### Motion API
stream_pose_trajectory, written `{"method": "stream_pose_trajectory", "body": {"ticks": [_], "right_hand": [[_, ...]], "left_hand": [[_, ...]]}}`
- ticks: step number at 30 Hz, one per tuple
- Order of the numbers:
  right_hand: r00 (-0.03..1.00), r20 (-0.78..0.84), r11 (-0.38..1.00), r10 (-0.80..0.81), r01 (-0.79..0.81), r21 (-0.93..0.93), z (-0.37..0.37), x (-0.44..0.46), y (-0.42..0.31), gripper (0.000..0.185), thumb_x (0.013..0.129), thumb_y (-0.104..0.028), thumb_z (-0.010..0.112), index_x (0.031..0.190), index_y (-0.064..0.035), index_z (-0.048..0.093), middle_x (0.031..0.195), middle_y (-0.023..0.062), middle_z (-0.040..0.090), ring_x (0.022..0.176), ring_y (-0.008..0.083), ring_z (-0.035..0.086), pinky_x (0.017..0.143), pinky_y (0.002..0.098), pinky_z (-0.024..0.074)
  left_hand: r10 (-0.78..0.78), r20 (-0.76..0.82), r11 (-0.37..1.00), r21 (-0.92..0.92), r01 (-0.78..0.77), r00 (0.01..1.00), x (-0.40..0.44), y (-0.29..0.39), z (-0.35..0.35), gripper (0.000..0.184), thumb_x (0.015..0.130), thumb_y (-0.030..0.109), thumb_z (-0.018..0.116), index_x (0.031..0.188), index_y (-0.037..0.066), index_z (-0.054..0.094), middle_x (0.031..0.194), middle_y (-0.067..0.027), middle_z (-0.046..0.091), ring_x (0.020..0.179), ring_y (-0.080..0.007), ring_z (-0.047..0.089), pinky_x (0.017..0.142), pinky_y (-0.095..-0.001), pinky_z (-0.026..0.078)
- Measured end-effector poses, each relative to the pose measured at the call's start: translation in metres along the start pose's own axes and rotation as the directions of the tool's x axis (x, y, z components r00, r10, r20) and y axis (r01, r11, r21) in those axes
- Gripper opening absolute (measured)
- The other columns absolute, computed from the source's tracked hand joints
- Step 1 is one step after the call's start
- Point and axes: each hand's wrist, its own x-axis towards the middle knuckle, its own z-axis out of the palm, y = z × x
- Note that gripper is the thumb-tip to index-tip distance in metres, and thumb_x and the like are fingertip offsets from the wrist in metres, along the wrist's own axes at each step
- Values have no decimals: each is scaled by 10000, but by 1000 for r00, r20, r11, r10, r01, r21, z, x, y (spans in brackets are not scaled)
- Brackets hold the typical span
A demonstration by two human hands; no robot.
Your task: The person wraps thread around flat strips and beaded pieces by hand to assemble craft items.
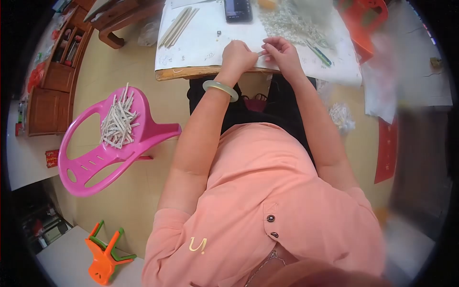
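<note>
My left hand (238,58), with a pale bangle (220,90) round its wrist, is closed above the table's near edge. A short bit of a thin greyish stick (261,53) shows between my two hands; the rest is hidden by the fingers. My right hand (284,56) pinches at its other end, thumb and fingertips bent together. On the white-covered table (193,55) several pale thin strips (179,27) lie side by side to the left. Beyond my hands is a phone (238,10). Green-handled tweezers (319,53) lie right of my right hand, beside a heap of clear small pieces (294,24).
A pink plastic chair (148,125) at the left holds a pile of patterned pale strips (118,119). Small orange and green chairs (103,258) stand at the lower left. A red chair (366,28) is at the far right, and a clear bag (341,117) lies on the floor.
</note>
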Motion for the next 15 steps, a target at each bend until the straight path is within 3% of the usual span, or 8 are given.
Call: {"method": "stream_pose_trajectory", "body": {"ticks": [15], "right_hand": [[1000, 1, 1000, -2, 2, 13, 1, -1, -1, 145, 876, -43, 568, 999, 32, 585, 873, 81, 636, 751, 121, 628, 583, 209, 500]], "left_hand": [[0, -19, 1000, -18, -1, 1000, 2, -5, 4, 164, 614, 165, 641, 637, 3, 648, 618, -138, 645, 597, -216, 635, 601, -318, 510]]}}
